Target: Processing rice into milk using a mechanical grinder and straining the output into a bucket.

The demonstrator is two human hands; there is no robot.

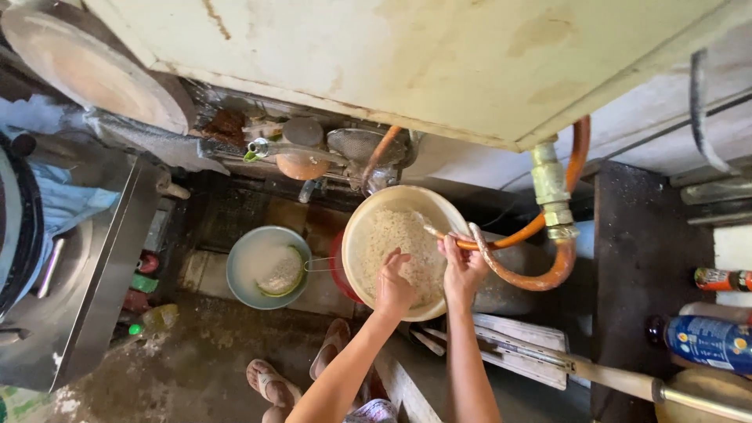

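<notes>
Rinsing rice in a cream plastic basin.
Your left hand rests open-fingered on the wet rice; your right hand, just beside it, grips the orange hose over the basin.

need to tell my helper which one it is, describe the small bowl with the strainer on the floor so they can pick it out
Start at the large cream plastic basin of rice under the two hands, then look to its left on the wet concrete floor. There sits the small pale blue round bowl of cloudy water. Alone there, it holds a green-rimmed mesh strainer of rice.
</notes>
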